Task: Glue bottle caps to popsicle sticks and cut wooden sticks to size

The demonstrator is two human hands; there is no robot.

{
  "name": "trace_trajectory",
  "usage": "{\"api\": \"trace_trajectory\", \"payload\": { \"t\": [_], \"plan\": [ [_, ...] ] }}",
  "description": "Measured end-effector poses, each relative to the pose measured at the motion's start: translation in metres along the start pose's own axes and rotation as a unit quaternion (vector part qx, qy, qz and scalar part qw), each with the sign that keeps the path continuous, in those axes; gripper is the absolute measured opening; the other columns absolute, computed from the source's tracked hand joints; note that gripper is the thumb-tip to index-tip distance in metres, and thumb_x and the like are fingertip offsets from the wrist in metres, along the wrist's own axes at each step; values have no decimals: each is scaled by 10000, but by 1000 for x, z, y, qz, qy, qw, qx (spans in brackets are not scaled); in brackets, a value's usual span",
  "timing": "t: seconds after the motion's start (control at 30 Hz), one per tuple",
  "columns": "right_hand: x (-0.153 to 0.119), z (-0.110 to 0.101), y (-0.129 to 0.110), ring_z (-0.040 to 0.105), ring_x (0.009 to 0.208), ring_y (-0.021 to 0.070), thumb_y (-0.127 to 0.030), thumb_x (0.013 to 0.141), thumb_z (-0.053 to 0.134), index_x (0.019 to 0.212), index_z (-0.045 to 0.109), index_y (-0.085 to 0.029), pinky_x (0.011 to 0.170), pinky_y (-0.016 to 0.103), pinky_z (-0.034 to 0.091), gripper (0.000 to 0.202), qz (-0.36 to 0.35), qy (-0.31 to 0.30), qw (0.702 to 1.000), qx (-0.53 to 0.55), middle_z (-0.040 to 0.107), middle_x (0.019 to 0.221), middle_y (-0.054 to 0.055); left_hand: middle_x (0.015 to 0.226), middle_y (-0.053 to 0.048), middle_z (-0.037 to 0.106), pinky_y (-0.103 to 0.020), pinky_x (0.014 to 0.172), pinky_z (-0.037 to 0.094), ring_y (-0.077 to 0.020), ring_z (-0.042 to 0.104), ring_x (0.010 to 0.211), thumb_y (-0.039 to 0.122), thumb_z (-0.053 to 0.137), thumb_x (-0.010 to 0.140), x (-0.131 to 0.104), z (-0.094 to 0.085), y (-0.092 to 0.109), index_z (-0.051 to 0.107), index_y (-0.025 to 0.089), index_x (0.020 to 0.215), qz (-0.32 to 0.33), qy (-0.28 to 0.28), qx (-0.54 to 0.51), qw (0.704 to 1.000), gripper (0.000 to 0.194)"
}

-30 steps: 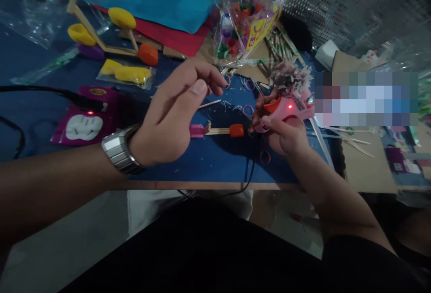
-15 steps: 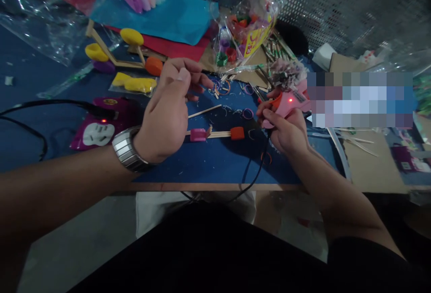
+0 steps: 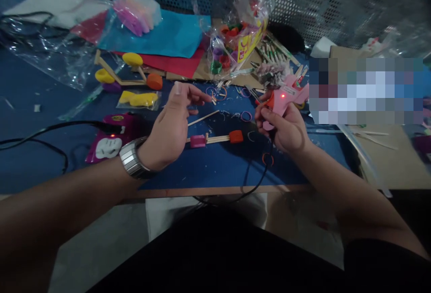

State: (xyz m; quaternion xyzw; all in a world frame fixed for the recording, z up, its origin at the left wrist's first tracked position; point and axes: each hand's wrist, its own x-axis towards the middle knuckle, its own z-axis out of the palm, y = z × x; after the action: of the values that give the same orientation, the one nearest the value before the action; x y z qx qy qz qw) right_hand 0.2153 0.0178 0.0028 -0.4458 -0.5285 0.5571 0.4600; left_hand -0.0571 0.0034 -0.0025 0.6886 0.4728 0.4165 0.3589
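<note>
Over blue tabletop (image 3: 215, 174), the right hand (image 3: 288, 124) grips a pink glue gun (image 3: 280, 104).

head camera | looks forward, down | near the table (image 3: 202, 171) (sole view)

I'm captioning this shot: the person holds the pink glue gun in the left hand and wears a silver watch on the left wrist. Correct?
Wrong hand: the head view shows the pink glue gun in the right hand. The silver watch is on the left wrist.
</note>
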Motion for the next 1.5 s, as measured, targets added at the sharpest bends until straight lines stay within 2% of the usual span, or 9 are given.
{"api": "trace_trajectory", "payload": {
  "t": [0.1, 0.23, 0.33, 0.43, 0.53, 0.6, 0.77, 1.07, 1.5],
  "plan": [
    [1, -4, 2, 557, 648, 129, -520, 770, 958, 1122, 639, -282, 473, 244, 410, 532, -9, 3, 1000, -11, 642, 850, -23, 1340, -132, 732, -464, 1029, 622, -276, 693, 1328, 720, 233, 1117, 2, 1, 4, 549, 286, 1113, -75, 45, -163, 983, 537],
    [1, -5, 5, 507, 610, 112, -480, 776, 973, 1120, 657, -281, 437, 240, 361, 508, -5, -22, 1000, -3, 621, 858, -29, 1368, -136, 723, -469, 1016, 642, -284, 685, 1342, 729, 257, 1119, 2, 1, 8, 556, 285, 1091, -103, 15, -176, 979, 536],
    [1, -4, 6, 555, 631, 126, -478, 790, 978, 1158, 656, -273, 399, 228, 333, 530, 4, -44, 999, -8, 647, 875, -19, 1367, -139, 718, -508, 1046, 646, -294, 696, 1336, 697, 294, 1123, 3, 1, 7, 570, 284, 1080, -124, 9, -195, 973, 498],
    [2, -4, 6, 569, 630, 120, -499, 821, 952, 1199, 647, -250, 412, 223, 366, 546, 3, -34, 999, -30, 670, 871, -19, 1356, -142, 716, -529, 1073, 641, -300, 699, 1340, 685, 313, 1123, 3, 2, 5, 598, 278, 1075, -150, -4, -193, 970, 499],
    [4, -8, 5, 557, 604, 95, -444, 793, 972, 1218, 638, -237, 471, 233, 423, 579, -12, -18, 998, -64, 691, 881, -34, 1347, -136, 712, -521, 1132, 613, -290, 690, 1344, 698, 369, 1113, 4, 2, 3, 631, 271, 1070, -168, -13, -194, 966, 502],
    [5, -10, 5, 568, 607, 92, -407, 776, 980, 1226, 629, -233, 509, 246, 453, 596, -23, -22, 996, -82, 697, 893, -38, 1344, -131, 708, -507, 1162, 594, -280, 682, 1343, 705, 390, 1109, 4, 2, 1, 645, 267, 1072, -168, -9, -196, 966, 509],
    [7, -13, 8, 567, 626, 106, -427, 840, 934, 1231, 614, -249, 542, 273, 477, 536, -33, -51, 994, -86, 685, 897, -34, 1319, -128, 706, -483, 1201, 558, -260, 669, 1351, 687, 366, 1124, 4, 2, 0, 645, 255, 1081, -160, -7, -203, 966, 515],
    [6, -13, 9, 570, 653, 127, -423, 884, 902, 1272, 603, -259, 585, 318, 501, 516, -24, -63, 992, -106, 672, 934, -16, 1230, -93, 700, -545, 1335, 429, -316, 610, 1396, 727, 474, 1088, 3, 7, 4, 706, 270, 964, -173, 37, -271, 946, 527],
    [6, -11, 6, 593, 601, 117, -440, 893, 870, 1267, 628, -235, 570, 327, 548, 490, -3, -72, 987, -144, 708, 992, 12, 1203, -89, 700, -519, 1310, 467, -273, 633, 1325, 729, 501, 1090, 2, 7, 5, 690, 246, 981, -160, 42, -287, 943, 530]
  ]
}}
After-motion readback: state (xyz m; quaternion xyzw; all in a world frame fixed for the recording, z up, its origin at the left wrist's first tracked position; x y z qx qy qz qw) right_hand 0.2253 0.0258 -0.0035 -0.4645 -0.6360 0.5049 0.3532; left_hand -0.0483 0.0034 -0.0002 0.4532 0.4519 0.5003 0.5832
